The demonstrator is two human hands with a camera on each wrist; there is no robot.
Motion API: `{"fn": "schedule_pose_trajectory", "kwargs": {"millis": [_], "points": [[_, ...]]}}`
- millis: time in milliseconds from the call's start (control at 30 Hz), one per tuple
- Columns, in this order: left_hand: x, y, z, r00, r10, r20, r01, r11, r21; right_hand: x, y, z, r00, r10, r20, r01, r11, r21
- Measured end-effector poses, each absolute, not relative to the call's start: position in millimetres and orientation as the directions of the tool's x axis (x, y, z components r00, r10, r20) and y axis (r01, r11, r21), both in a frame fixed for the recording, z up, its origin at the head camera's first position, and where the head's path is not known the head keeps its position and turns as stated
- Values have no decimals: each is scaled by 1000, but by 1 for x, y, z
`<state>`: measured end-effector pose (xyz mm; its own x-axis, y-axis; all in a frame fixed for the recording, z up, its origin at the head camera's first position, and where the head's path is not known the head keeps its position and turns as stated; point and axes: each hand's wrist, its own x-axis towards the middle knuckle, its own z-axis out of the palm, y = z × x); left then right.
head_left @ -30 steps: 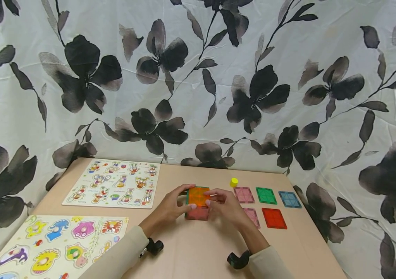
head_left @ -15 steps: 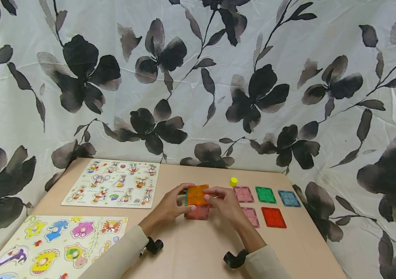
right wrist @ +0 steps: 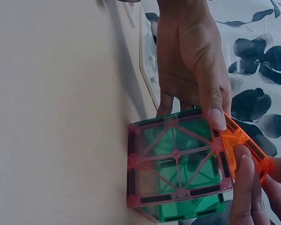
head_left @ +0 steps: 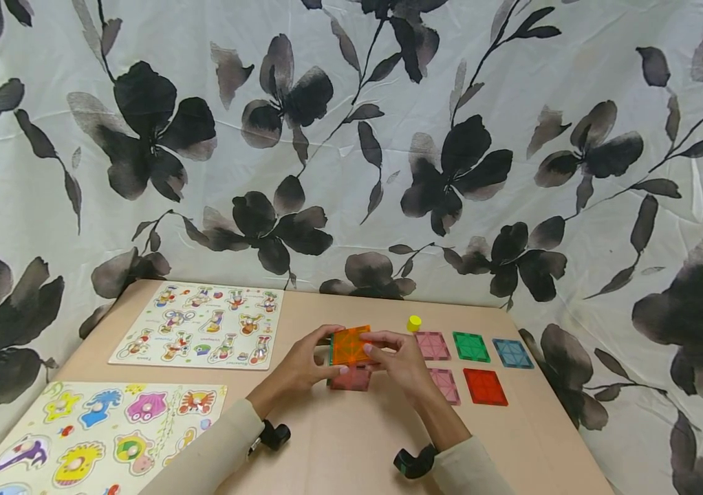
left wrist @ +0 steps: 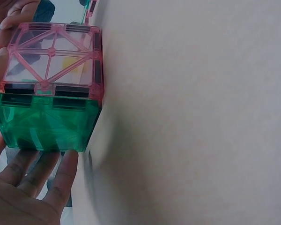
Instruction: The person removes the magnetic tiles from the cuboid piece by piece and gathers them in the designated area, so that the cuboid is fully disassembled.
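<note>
Here, left hand (head_left: pixel 298 364) around pink-and-green tile box (right wrist: pixel 176 159), right hand (head_left: pixel 406 361) in pinch on tilted orange tile (head_left: pixel 349 346)

backdrop: white fabric (head_left: pixel 339 158) filled the upper frame and wrapped down past both sides of the bench (head_left: pixel 339 447)
print: black and grey-brown flowers (head_left: pixel 450 172) ran across it with dark stems and leaves
creases: faint wrinkles showed, clearest at right
bench top: plain, pale tan; far edge sat right by the fabric
light: soft, fairly even; shadows on the bench were blurry-edged
wrist views: bench surface read greyer, same floral print behind
</note>
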<state>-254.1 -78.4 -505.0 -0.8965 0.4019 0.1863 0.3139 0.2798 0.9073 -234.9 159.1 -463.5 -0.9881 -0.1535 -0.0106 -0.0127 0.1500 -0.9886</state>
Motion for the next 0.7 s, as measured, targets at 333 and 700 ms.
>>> {"fn": "schedule_pose_trajectory", "kwargs": {"millis": [333,700], "points": [[-255,-77,-504,-903,394,173,301,292,908,-233,162,-465,-989,-136,-58,48,71,-996],[-255,-80,-505,-883,425,198,302,192,934,-229,186,-458,-995,-98,-21,13,81,-997]]}}
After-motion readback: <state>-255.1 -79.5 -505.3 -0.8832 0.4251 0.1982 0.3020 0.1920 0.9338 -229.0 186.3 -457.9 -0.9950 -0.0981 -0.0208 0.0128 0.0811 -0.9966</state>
